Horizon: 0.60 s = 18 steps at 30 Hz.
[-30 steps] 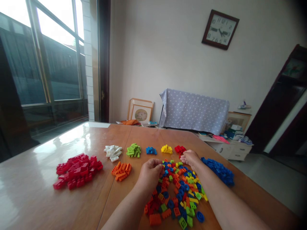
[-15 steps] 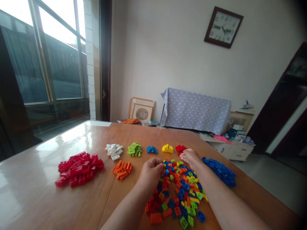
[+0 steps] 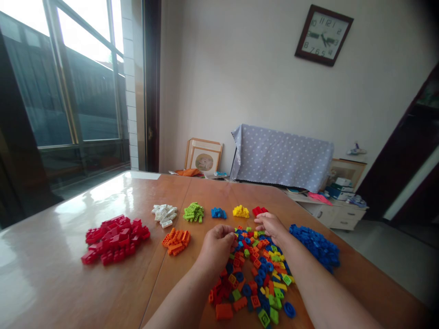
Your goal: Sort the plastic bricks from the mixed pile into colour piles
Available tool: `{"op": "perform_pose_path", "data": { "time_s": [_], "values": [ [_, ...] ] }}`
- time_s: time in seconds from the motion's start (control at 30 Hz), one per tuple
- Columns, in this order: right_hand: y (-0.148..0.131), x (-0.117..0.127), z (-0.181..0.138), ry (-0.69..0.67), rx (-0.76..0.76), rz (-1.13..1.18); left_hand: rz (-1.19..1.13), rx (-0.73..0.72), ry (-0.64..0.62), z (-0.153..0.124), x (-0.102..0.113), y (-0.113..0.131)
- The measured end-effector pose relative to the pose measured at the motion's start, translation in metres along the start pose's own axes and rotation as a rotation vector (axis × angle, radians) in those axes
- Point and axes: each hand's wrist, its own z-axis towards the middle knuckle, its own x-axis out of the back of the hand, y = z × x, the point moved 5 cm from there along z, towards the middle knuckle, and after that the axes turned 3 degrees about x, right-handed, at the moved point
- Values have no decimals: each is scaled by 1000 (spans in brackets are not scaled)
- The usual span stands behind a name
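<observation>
Fingers (image 3: 259, 221) of right hand (image 3: 273, 227) shifted slightly left, near red bricks (image 3: 259, 210).

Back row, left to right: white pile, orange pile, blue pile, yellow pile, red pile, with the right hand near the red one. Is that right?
One slip: the second pile is green, not orange. The head view shows white pile, green pile, blue pile, yellow pile, red pile, with the right hand near the red one.

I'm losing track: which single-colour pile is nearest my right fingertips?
The small red pile, rightmost in the back row, just beyond your right hand; the yellow pile sits farther left, the large blue pile farther right.
</observation>
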Motion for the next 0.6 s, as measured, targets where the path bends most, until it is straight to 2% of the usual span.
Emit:
{"op": "perform_pose_path", "data": {
  "time_s": [0.33, 0.6],
  "values": [
    [7, 30, 14, 171, 122, -442, 6, 0, 6, -2, 0, 2],
    [-8, 22, 18, 168, 164, -708, -4, -1, 3, -1, 0, 1]
  ]
}}
